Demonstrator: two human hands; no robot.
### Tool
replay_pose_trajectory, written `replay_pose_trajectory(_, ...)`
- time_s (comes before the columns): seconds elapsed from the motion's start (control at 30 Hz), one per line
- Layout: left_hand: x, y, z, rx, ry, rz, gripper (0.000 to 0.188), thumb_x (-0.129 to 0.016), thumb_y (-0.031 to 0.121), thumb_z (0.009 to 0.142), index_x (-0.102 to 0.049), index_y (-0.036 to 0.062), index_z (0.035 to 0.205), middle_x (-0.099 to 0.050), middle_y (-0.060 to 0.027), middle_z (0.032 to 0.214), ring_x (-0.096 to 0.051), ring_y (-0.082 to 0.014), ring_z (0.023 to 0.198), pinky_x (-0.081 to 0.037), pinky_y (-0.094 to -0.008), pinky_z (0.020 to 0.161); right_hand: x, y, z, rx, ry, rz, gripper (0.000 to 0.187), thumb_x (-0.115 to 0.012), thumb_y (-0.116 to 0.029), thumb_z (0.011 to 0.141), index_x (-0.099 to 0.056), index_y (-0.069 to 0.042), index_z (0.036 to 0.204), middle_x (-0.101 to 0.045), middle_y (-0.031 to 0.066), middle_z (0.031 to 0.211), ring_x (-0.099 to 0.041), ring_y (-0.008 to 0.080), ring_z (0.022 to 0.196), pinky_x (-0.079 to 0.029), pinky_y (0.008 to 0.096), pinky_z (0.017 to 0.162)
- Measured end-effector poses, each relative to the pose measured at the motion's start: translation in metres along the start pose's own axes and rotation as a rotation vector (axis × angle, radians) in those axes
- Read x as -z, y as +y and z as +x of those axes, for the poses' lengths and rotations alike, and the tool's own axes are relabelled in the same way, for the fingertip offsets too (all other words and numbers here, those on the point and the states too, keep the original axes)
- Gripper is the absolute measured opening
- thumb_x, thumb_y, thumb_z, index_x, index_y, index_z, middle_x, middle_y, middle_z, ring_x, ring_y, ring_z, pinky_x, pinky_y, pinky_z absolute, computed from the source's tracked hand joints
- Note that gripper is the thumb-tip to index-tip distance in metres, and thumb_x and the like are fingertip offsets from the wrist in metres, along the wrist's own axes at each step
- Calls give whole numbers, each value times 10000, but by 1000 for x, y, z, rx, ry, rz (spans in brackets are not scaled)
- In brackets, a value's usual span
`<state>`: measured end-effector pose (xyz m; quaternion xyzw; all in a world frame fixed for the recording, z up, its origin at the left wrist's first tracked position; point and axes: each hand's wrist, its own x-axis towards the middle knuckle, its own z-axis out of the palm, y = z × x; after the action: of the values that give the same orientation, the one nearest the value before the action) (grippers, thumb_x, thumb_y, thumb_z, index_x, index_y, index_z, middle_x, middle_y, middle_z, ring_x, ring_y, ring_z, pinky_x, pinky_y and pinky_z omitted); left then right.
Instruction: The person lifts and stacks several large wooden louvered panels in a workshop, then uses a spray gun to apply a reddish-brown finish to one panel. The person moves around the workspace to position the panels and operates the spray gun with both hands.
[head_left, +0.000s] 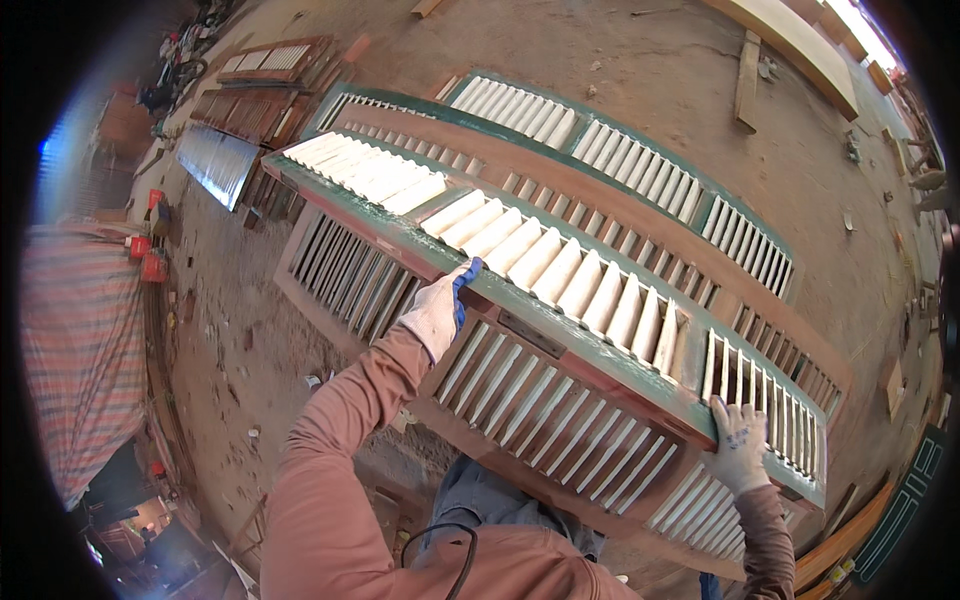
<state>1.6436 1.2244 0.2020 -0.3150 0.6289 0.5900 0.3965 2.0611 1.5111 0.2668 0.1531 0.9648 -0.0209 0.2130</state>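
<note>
A long louvered shutter [545, 268] with a worn green frame and pale slats lies tilted across the middle, in front of my body. My left hand [438, 310], in a white and blue work glove, is closed on its near edge, left of the middle. Toward the right end, my right hand [739, 447], in a pale glove, grips the same edge with its fingers over the top. Both palms are hidden. Beneath it sits a reddish-brown louvered shutter [560, 425]. Beyond it are a brown slatted frame [625, 240] and another green shutter with white slats [640, 160].
More slatted panels [245, 112] lie stacked at the far left, beside a shiny sheet [217, 165]. Short timber [747, 80] and a wide plank [805, 50] rest on the dirt ground at the far right. Red containers [154, 265] and a checked cloth [85, 340] are at left.
</note>
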Motion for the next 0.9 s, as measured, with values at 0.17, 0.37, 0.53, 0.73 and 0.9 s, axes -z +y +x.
replay_pose_trajectory(0.17, -24, 22, -34, -76, -7, 37, 202, -832, 316, 830, -701, 173, 886, -498, 92, 640, -387, -5, 423, -299, -154, 364, 57, 37, 14, 18, -57, 188, 792, -774, -235, 649, -519, -84, 1383, -578, 152, 1101, -537, 366, 1067, -422, 482, 939)
replay_pose_trajectory(0.37, -91, 44, 9, -466, 84, -78, 320, -867, 365, 786, -631, 150, 761, -469, 75, 653, -360, -50, 509, -303, -244, 455, 119, -20, 119, 32, 265, 353, 900, -828, -241, 698, -428, -86, 1488, -524, 227, 1369, -536, 386, 1235, -437, 442, 1037)
replay_pose_trajectory(0.53, -94, 61, 21, -581, -428, -187, 562, -828, 436, 817, -525, 41, 1079, -581, -20, 779, -497, -121, 598, -434, -297, 555, 121, -104, 253, 6, 510, 84, 771, -775, -514, 764, -545, -109, 1379, -639, 137, 1105, -638, 312, 1035, -509, 439, 874)
replay_pose_trajectory(0.73, -5, -109, 73, -984, 474, 1072, 732, -669, 447, 885, -435, 2, 1417, -383, -259, 1485, -329, -493, 1381, -258, -644, 1107, 137, -65, 332, -63, 570, 49, 501, -678, -534, 873, -652, -63, 1044, -695, 142, 946, -673, 377, 872, -522, 477, 731)
replay_pose_trajectory(0.9, -5, -166, 92, -783, 418, 1296, 814, -489, 571, 947, -329, 33, 1536, -260, -231, 1602, -196, -460, 1483, -116, -712, 1136, 103, 21, 436, -177, 431, 54, 680, -571, -596, 930, -650, 22, 1202, -681, 244, 1139, -648, 409, 1060, -502, 458, 911)
